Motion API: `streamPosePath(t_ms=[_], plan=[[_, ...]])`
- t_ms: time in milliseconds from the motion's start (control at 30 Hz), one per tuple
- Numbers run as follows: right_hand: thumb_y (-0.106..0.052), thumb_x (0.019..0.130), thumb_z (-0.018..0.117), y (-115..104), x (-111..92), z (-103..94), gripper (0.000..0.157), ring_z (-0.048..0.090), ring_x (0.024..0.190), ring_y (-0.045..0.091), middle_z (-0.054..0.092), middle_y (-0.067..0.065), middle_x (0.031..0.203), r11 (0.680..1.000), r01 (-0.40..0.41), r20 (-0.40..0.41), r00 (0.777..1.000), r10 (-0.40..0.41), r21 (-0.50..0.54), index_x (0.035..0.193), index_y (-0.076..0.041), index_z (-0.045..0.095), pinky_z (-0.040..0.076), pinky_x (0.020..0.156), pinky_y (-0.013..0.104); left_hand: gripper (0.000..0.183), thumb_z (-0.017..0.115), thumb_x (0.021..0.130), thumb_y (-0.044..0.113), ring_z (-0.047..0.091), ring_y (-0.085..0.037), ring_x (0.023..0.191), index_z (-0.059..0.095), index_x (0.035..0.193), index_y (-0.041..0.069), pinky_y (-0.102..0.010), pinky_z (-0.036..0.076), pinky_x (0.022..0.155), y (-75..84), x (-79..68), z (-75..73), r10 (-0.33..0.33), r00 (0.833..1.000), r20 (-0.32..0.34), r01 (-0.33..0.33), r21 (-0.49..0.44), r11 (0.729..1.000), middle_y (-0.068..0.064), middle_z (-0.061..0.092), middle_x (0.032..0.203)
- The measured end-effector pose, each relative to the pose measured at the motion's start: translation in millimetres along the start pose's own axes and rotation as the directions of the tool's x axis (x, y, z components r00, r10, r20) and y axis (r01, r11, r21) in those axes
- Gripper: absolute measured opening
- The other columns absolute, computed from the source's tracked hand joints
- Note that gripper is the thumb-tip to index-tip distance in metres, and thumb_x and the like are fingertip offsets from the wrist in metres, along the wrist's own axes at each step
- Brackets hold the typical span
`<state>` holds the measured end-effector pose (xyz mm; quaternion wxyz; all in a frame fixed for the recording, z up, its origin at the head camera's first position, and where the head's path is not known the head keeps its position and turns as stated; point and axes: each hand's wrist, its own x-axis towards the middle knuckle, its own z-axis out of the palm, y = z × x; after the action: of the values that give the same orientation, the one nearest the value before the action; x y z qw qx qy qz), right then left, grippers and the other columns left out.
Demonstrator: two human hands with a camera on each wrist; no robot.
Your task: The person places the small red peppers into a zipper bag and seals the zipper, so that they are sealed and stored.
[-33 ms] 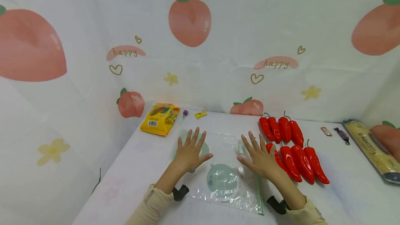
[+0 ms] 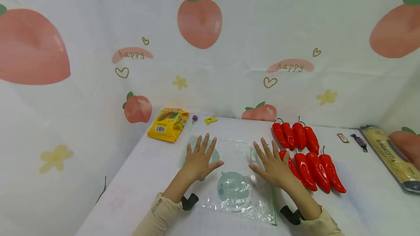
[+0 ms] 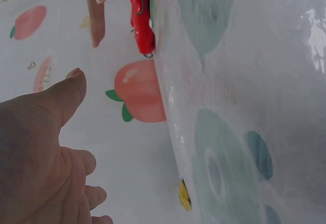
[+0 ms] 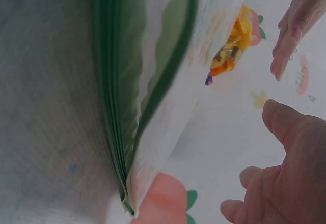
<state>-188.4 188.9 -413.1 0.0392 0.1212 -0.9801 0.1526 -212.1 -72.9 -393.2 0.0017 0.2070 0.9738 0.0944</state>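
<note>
A clear plastic zip bag [image 2: 234, 177] printed with grey-green shapes lies flat on the white table [image 2: 361, 199]. My left hand [image 2: 198, 160] rests on its left part, fingers straight and spread. My right hand [image 2: 271, 165] lies flat on its right part, by the green zip strip [image 2: 271, 203]. Neither hand grips anything. Several red peppers [image 2: 308, 156] lie in two rows just right of my right hand. The left wrist view shows the bag [image 3: 244, 107] close up beside my left hand [image 3: 46, 147]. The right wrist view shows the green zip edge [image 4: 117, 107] and my right hand [image 4: 285, 178].
A yellow snack packet [image 2: 168, 124], a small purple sweet [image 2: 194, 119] and a yellow sweet [image 2: 210, 120] lie at the back left. Two wrapped sweets [image 2: 351, 139] and a long spaghetti pack [image 2: 390, 157] sit at the right. A peach-print cloth backdrop [image 2: 210, 46] closes off the back and sides.
</note>
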Motion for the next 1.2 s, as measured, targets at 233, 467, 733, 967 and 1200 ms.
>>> streamPosePath(t_ms=[233,467,733,967,1200], plan=[[-0.048,0.083,0.056,3.5,-0.6,3.4,0.08,-0.001,0.138,0.046,0.009,0.018,0.153,0.999,0.039,-0.02,0.999,-0.039,0.007,0.147,-0.017,0.019,-0.004,0.097,0.075,0.079,0.038,0.089,0.061,0.0,-0.035,0.142,0.009,0.148,0.019,-0.064,0.008,0.107,0.1,1.2,-1.4,-0.005,1.0,0.025,0.005,0.01,1.0,-0.012,0.002,0.155],[-0.044,0.083,0.059,11.6,-1.0,-5.3,0.081,0.004,0.139,0.042,0.01,0.016,0.154,0.995,0.089,-0.04,0.995,-0.09,-0.038,0.147,-0.016,0.018,0.008,0.103,0.07,0.076,0.039,0.089,0.06,0.011,-0.036,0.141,0.015,0.148,0.018,-0.061,0.016,0.108,15.0,9.7,-2.6,0.046,0.998,0.038,-0.048,0.061,0.997,-0.014,0.011,0.154],[-0.036,0.083,0.063,25.5,-8.5,-10.5,0.082,0.013,0.139,0.041,0.014,0.018,0.152,0.99,0.141,-0.034,0.989,-0.142,-0.02,0.147,-0.01,0.017,0.029,0.101,0.061,0.064,0.05,0.089,0.051,0.049,-0.035,0.12,0.039,0.138,0.011,-0.052,0.042,0.094,54.3,19.3,4.5,0.177,0.984,0.03,-0.178,0.067,0.982,-0.016,0.045,0.137],[-0.028,0.083,0.065,33.4,-14.5,-16.5,0.076,0.028,0.135,0.04,0.03,0.02,0.147,0.992,0.124,-0.013,0.992,-0.124,-0.004,0.142,0.001,0.027,0.038,0.097,0.053,0.038,0.062,0.081,0.05,0.058,-0.016,0.061,0.06,0.081,0.012,-0.028,0.042,0.047,106.8,38.8,26.9,0.23,0.972,0.05,-0.229,-0.025,0.973,0.0,0.061,0.07],[-0.027,0.085,0.063,39.4,-17.5,-19.3,0.067,0.039,0.129,0.037,0.04,0.021,0.139,0.994,0.114,0.004,0.994,-0.114,0.004,0.137,0.004,0.036,0.042,0.095,0.049,0.046,0.069,0.069,0.059,0.055,-0.018,0.058,0.057,0.068,0.014,-0.03,0.037,0.045,126.1,53.7,59.6,0.111,0.984,0.142,-0.097,-0.1,0.99,0.0,0.057,0.063]])
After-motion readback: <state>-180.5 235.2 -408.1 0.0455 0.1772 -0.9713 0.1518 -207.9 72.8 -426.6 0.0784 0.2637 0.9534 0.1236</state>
